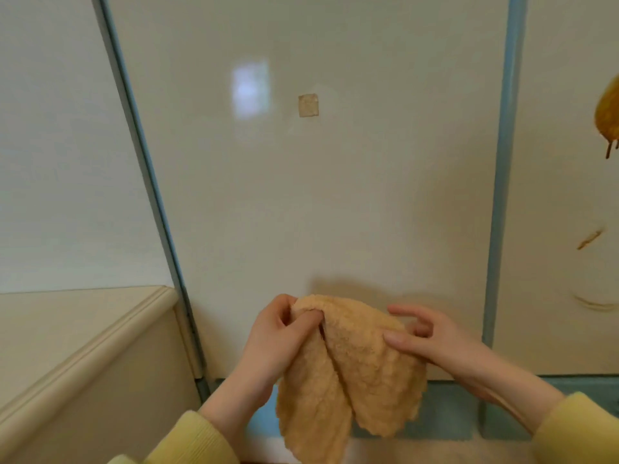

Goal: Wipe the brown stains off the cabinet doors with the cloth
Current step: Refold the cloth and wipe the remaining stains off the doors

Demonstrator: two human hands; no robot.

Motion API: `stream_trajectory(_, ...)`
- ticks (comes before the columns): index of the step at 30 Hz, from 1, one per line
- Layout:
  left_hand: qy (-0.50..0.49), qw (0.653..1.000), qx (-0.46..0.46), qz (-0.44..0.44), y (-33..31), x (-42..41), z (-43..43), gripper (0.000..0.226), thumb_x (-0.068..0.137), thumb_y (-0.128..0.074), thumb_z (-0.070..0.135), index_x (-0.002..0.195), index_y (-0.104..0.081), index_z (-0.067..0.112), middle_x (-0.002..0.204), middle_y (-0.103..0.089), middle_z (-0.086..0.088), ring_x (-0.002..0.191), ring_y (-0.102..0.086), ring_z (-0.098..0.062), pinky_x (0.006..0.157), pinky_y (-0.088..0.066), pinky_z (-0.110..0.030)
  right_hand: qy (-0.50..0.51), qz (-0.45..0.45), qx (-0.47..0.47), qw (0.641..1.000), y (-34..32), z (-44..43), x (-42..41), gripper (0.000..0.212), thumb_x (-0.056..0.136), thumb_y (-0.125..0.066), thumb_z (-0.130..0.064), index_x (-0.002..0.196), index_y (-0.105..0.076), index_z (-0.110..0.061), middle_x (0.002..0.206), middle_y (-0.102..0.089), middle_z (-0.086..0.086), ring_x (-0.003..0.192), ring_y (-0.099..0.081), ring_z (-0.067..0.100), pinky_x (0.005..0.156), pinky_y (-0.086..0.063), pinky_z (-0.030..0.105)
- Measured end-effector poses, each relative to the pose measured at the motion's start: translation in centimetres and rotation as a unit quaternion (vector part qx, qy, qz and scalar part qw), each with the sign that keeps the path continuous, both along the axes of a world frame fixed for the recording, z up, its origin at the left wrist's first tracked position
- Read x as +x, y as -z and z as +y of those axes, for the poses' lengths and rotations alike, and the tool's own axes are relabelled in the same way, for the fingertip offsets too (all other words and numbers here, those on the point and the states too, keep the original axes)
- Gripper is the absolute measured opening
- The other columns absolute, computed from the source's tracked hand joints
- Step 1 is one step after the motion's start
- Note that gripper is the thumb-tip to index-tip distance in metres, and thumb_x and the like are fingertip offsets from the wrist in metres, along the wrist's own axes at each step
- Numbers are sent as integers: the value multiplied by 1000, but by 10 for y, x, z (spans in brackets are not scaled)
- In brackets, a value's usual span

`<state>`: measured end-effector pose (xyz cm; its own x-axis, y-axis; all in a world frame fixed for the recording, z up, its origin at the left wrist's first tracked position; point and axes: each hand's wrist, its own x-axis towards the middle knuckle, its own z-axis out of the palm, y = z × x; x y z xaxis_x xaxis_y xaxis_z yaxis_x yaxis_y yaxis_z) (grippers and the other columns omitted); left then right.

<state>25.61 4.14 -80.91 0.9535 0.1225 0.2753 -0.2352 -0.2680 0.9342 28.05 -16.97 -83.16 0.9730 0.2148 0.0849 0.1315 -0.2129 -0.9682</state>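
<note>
I hold a tan fluffy cloth point(351, 373) low in front of the middle cabinet door point(318, 195). My left hand point(278, 339) grips its upper left fold. My right hand point(432, 339) pinches its right edge, fingers partly spread. The cloth hangs down in two folds. On the right-hand door point(552, 296) there is a big brown stain point(608, 118) with drips at the frame's edge, a short brown streak point(589, 240) lower down and a faint curved smear point(596, 304) below that. The middle door shows only a small beige square patch point(308, 105).
Blue-green strips point(505, 182) separate the cream doors, and a blue-green plinth point(445, 410) runs along the bottom. A cream moulded ledge point(100, 343) juts out at the lower left. Another pale panel point(60, 145) fills the upper left.
</note>
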Motion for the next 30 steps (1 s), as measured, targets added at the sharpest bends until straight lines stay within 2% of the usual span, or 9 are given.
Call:
stream_trajectory(3,-1,1000,5,-14,-6,0,4,10,79,-63,14,74,-54,15,66,-54,2,61,-49,-8,58,-38,-21,-47,3,-42,998,-3,8,3,19,76,-72,-17,91,-66,-7,81,-65,7,70,-58,9,61,-45,14)
stream_trajectory(8,-52,992,87,-72,-22,9,22,9,77,-63,9,77,-54,9,66,-54,1,60,-47,-7,56,-36,-20,20,-92,-112,989,-28,17,11,28,74,-75,-21,85,-61,0,77,-59,1,71,-54,10,56,-38,13)
stream_trajectory(14,-22,980,171,-101,-31,23,49,30,70,-73,17,64,-44,17,50,-48,11,48,-37,-3,47,-29,-15,36,-209,-340,916,-90,15,32,38,70,-74,-41,62,-42,-22,65,-44,-6,61,-40,9,56,-28,26)
stream_trajectory(16,-28,977,191,-93,-39,33,52,30,65,-74,25,63,-44,20,51,-51,15,49,-40,-4,49,-30,-16,16,-213,-360,908,-113,14,39,39,69,-76,-42,63,-42,-24,67,-44,-7,61,-39,6,53,-28,20)
stream_trajectory(18,-30,972,211,-95,-56,43,52,31,69,-76,19,64,-46,22,53,-53,18,51,-43,-3,50,-32,-16,-23,-191,-371,908,-141,10,42,34,71,-74,-43,70,-47,-23,72,-46,-8,63,-40,3,54,-34,14)
stream_trajectory(20,-21,967,231,-103,-88,49,50,32,69,-76,15,64,-46,23,55,-54,21,53,-46,-2,51,-33,-16,-59,-167,-385,906,-174,4,43,27,76,-69,-42,79,-51,-21,77,-47,-8,66,-42,3,57,-35,10)
stream_trajectory(23,-10,962,254,-100,-154,58,46,32,66,-78,15,65,-47,23,53,-54,12,53,-46,-4,50,-33,-17,-70,-168,-378,908,-230,-7,45,18,84,-63,-29,74,-49,-24,75,-46,-8,64,-41,1,60,-36,12)
stream_trajectory(26,11,958,277,-74,-234,63,46,30,60,-79,28,68,-50,24,60,-53,7,59,-48,-6,53,-33,-23,-55,-174,-347,920,-294,-17,47,12,84,-64,-25,76,-55,-27,75,-52,-10,65,-46,-1,59,-37,10)
stream_trajectory(30,30,964,261,-28,-323,59,47,26,53,-58,41,74,-59,26,70,-61,6,67,-56,-8,57,-39,-22,-18,-214,-331,919,-362,-15,47,9,82,-67,-22,86,-59,-20,78,-55,-12,71,-49,-1,60,-36,6)
